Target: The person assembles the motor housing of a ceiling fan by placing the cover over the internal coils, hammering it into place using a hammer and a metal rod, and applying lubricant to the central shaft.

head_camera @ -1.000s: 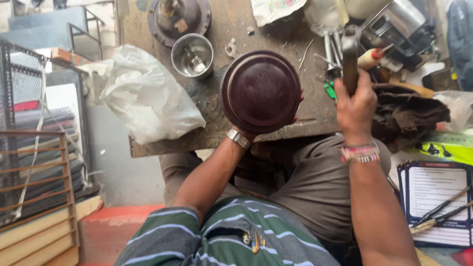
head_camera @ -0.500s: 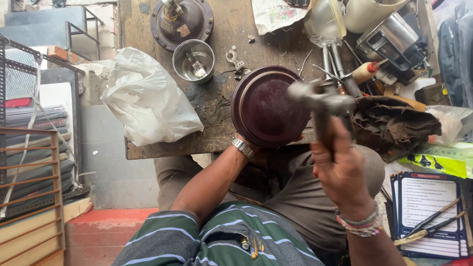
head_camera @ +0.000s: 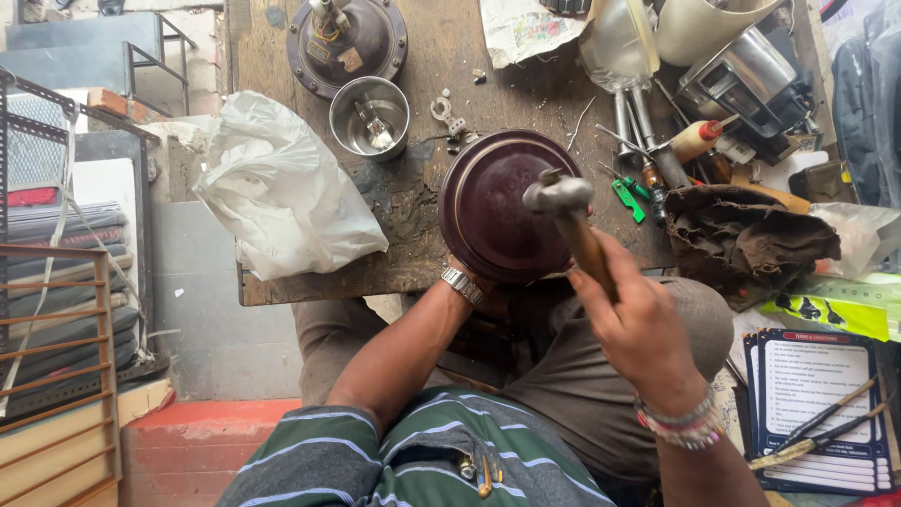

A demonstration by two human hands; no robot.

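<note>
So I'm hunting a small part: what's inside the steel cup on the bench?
The steel cup holds a small metal piece standing at its centre, seemingly a blade fitting. The cup's near wall hides part of the floor, so anything lying there can't be seen.

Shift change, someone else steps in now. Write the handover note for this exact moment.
Right hand: gripping a wooden-handled hammer, its metal head over the maroon round housing.
Left hand: mostly hidden under the housing's near edge, apparently steadying it; wristwatch shows.
Housing sits at the near edge of the wooden bench, steel cup and white plastic bag to its left.
Done: hammer in hand, over the housing.
Left: cannot tell how much hammering remains.
</note>
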